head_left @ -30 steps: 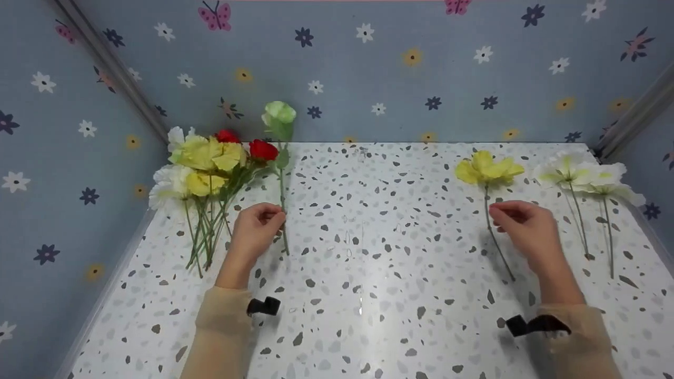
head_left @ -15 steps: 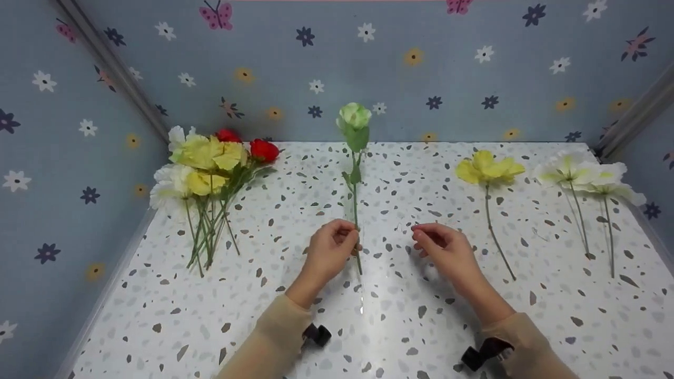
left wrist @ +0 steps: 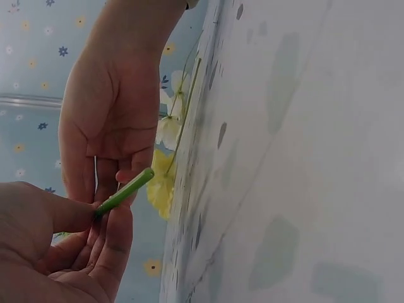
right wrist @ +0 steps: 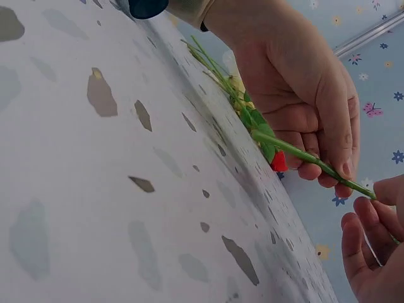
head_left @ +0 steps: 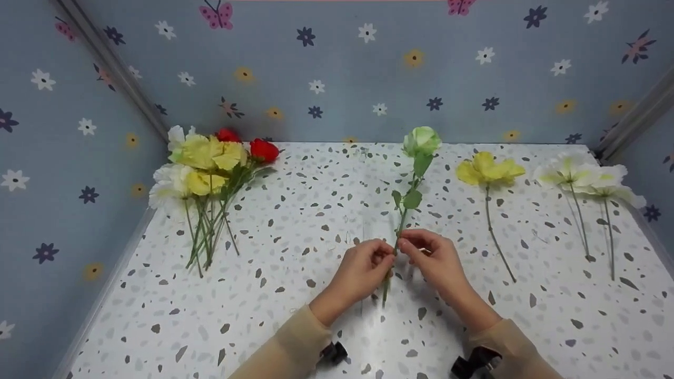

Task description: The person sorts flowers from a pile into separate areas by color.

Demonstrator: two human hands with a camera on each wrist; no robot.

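Observation:
A pale green flower [head_left: 423,142] on a leafy green stem stands tilted over the middle of the table, its bloom leaning away to the right. My left hand [head_left: 363,267] pinches the lower stem between thumb and fingers. Just above that grip, my right hand [head_left: 436,259] has its thumb and fingertips on the same stem. Seen from the left wrist, the cut stem end [left wrist: 129,189] sticks out past the left thumb. In the right wrist view the stem [right wrist: 315,163] runs from the left fingers into the right hand's [right wrist: 385,252] pinch.
On the left lies a bunch of yellow, white and red flowers [head_left: 210,155], stems toward me. To the right are a yellow flower [head_left: 488,169] and two white flowers [head_left: 568,171]. Patterned walls [head_left: 337,68] enclose the speckled table [head_left: 316,210] at the back and sides.
The left hand has carried the green flower from beside the left bunch to the middle. From near the yellow flower, the right hand has come leftward and taken hold of the stem.

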